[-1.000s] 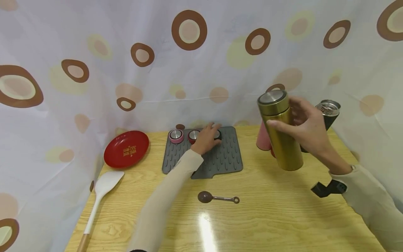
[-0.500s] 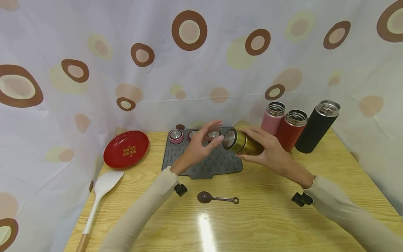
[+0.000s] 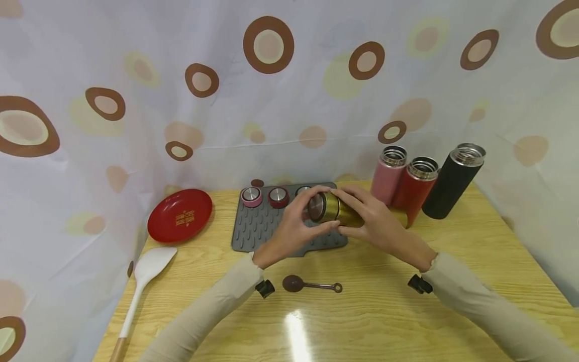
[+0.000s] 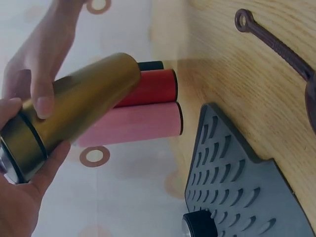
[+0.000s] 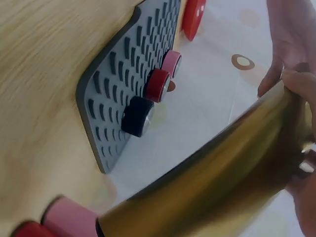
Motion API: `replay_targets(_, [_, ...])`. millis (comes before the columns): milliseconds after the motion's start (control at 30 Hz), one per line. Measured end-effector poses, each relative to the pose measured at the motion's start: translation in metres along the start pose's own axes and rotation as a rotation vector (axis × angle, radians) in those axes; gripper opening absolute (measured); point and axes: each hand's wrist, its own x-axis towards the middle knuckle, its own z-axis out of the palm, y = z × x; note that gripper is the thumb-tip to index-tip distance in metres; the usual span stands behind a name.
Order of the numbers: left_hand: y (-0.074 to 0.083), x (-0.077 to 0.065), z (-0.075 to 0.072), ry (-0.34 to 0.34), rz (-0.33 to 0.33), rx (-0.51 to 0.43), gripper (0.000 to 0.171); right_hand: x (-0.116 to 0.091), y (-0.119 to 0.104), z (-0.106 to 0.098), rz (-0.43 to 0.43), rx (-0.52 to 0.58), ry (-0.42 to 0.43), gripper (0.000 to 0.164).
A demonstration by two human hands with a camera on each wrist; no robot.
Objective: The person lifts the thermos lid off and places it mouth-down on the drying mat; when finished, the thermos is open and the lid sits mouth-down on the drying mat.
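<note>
A gold thermos (image 3: 348, 216) is held tilted above the table, its lid end toward the left. My left hand (image 3: 296, 226) grips the gold lid (image 4: 22, 148), thumb and fingers curled round it. The right hand (image 3: 380, 226) holds the body just below the lid. Beneath and behind the hands lies a grey ridged mat (image 3: 253, 231). On it sit a pink lid (image 3: 251, 197), a red lid (image 3: 278, 197) and a black lid (image 5: 137, 117), the last partly hidden by my left hand in the head view.
Lidless pink (image 3: 386, 178), red (image 3: 415, 188) and black (image 3: 448, 186) thermoses stand at the back right. At left are a red plate (image 3: 180, 215) and a white spatula (image 3: 149, 264). A brown spoon (image 3: 294, 283) lies in front of the mat.
My right hand has brought the gold thermos leftward from the right side and tipped it over. The left hand has come off the mat area and taken hold of the lid.
</note>
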Motion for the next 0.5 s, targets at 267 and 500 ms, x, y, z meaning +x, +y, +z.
replay_targets(267, [-0.001, -0.005, -0.005, 0.07, -0.092, -0.054, 0.067, -0.005, -0.003, 0.0, 0.084, -0.143, -0.033, 0.085])
replay_targets(500, [-0.01, -0.004, -0.021, -0.098, 0.101, 0.241, 0.075, -0.01, 0.001, 0.002, 0.061, -0.096, -0.059, 0.083])
